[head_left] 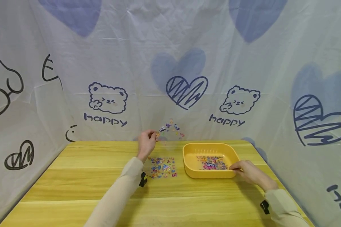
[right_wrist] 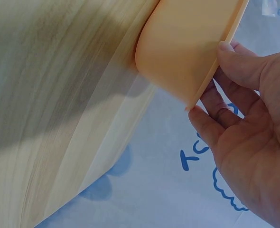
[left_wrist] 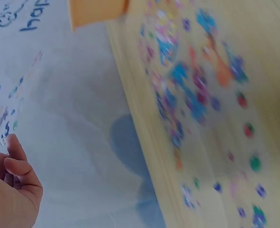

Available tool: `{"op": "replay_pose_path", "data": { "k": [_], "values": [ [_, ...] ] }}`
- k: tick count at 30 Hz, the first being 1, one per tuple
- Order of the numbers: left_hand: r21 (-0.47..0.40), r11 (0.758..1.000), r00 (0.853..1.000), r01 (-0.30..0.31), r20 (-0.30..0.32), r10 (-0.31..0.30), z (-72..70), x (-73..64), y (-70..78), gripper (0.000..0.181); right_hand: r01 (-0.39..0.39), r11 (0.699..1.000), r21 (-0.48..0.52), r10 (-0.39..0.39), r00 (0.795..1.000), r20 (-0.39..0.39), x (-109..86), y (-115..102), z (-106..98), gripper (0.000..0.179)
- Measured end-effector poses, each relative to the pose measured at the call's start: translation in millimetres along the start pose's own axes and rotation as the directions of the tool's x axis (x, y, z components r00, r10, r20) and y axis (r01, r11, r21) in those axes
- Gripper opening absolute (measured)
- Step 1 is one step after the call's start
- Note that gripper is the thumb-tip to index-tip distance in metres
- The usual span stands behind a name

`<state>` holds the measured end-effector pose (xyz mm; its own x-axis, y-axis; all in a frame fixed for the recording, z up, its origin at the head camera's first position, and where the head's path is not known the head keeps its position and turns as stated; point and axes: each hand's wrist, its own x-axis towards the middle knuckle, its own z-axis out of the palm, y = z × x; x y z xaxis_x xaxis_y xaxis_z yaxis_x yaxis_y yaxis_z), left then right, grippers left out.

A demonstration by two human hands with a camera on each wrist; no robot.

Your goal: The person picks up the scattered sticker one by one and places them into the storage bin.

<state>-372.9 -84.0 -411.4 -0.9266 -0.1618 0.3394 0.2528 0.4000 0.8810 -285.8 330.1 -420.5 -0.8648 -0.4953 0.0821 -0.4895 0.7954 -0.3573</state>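
Note:
My left hand (head_left: 147, 143) pinches the edge of a clear sheet (head_left: 168, 125) with small colourful prints, held up above the far edge of the table. In the left wrist view that sheet (left_wrist: 7, 114) stands nearly edge-on beyond the fingertips. A similar printed clear sheet (head_left: 163, 167) lies flat on the table, just below the left hand. To its right sits a yellow rectangular tray (head_left: 210, 174) with more colourful printed sheets (head_left: 211, 164) inside. My right hand (head_left: 248, 171) grips the tray's near right corner, thumb over the rim and fingers beneath it in the right wrist view.
The wooden table (head_left: 74, 183) stretches in front and to the left. A white curtain (head_left: 147, 104) with blue hearts and bears hangs behind it and along both sides, close to the table's edges.

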Motion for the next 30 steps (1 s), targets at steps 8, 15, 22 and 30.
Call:
{"op": "replay_pose_path", "data": {
  "k": [8, 15, 22, 30],
  "values": [
    [-0.081, 0.995, 0.994, -0.058, 0.09, 0.065, 25.2, -2.6, 23.7, 0.02, 0.029, 1.0, 0.0, -0.029, 1.0, -0.007, -0.6, 2.2, 0.4, 0.019],
    [-0.033, 0.996, 0.971, -0.078, 0.225, 0.083, 50.1, -7.5, 36.1, 0.022, 0.014, 1.0, 0.008, -0.014, 1.0, -0.008, -1.1, 1.5, 0.2, 0.019],
    [0.024, 0.996, 0.923, -0.091, 0.378, 0.075, 69.3, -17.9, 41.8, 0.023, 0.01, 1.0, 0.012, -0.01, 1.0, 0.001, 0.5, -0.5, 1.3, 0.019],
    [0.114, 0.98, 0.88, -0.161, 0.466, 0.09, 89.0, -25.6, 47.7, 0.019, 0.011, 1.0, 0.005, -0.011, 1.0, -0.002, 0.1, -1.0, 0.2, 0.019]
  ]
}}
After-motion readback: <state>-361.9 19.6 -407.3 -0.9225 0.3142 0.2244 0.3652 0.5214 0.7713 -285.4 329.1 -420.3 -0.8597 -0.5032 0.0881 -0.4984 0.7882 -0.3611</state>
